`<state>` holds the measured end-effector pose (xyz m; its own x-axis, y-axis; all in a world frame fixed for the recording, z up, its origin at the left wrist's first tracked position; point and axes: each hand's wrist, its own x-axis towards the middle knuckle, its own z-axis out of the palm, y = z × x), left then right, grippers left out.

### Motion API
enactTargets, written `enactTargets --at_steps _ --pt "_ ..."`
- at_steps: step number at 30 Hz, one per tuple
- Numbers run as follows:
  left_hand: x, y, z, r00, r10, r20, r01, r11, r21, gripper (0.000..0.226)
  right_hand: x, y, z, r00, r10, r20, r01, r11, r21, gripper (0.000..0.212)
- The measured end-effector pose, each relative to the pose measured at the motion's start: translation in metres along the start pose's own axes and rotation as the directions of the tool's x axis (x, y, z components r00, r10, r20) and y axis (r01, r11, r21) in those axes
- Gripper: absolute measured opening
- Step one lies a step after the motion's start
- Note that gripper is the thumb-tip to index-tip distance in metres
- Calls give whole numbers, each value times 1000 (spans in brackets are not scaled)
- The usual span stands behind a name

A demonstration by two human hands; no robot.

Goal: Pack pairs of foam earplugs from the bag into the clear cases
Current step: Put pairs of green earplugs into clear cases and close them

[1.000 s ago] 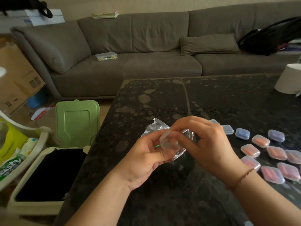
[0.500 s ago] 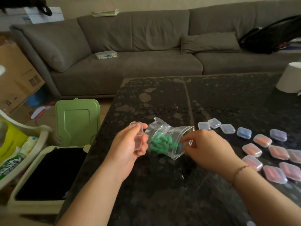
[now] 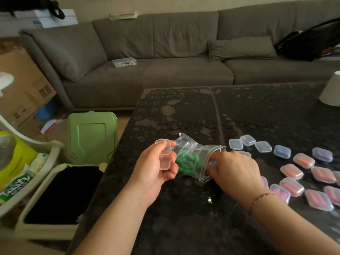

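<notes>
A clear zip bag (image 3: 197,153) with several green foam earplugs (image 3: 187,161) lies on the dark stone table (image 3: 193,115), its mouth facing right. My left hand (image 3: 154,172) grips an open clear case (image 3: 164,155) just left of the bag. My right hand (image 3: 233,170) has its fingers inside the bag's mouth; the fingertips are hidden by the plastic. Several clear cases lie to the right: empty ones (image 3: 263,146) further back, filled orange ones (image 3: 291,171) and pink ones (image 3: 318,199) nearer.
An open bin with a green lid (image 3: 92,137) stands off the table's left edge. A white basket (image 3: 20,173) with packets is at far left. A white cylinder (image 3: 331,91) sits at the table's far right. A grey sofa (image 3: 165,57) is behind.
A second ago both hands held the case together over the bag. My left hand has drawn the open case to the left, and my right hand has moved into the bag's mouth.
</notes>
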<state>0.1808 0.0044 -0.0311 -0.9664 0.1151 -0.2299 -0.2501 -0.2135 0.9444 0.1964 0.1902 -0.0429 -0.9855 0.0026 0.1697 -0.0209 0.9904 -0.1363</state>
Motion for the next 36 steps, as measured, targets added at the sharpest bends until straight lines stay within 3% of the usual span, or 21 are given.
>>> enactTargets --at_steps 6,12,17,23,28,36 --pt "-1 0 0 996 -57 62 67 982 -175 30 0 -1 2 1000 -2 -6 1 999 -48 19" --pt "2 -4 2 998 -30 60 42 976 -214 38 2 1 -2 1000 -13 4 14 995 -103 20" --pt "2 -6 5 999 30 40 -22 983 -180 33 4 10 -51 989 52 136 -55 998 12 14" --pt "-5 -17 18 984 136 114 -133 991 -31 34 -11 -22 -69 999 -32 13 26 943 331 10" --pt "-7 -17 20 982 95 164 -90 995 -40 33 -12 -32 -36 998 -27 51 14 972 236 19" --pt "-5 -18 18 980 113 161 -111 994 -20 34 -9 -32 -31 999 -40 24 33 972 231 29"
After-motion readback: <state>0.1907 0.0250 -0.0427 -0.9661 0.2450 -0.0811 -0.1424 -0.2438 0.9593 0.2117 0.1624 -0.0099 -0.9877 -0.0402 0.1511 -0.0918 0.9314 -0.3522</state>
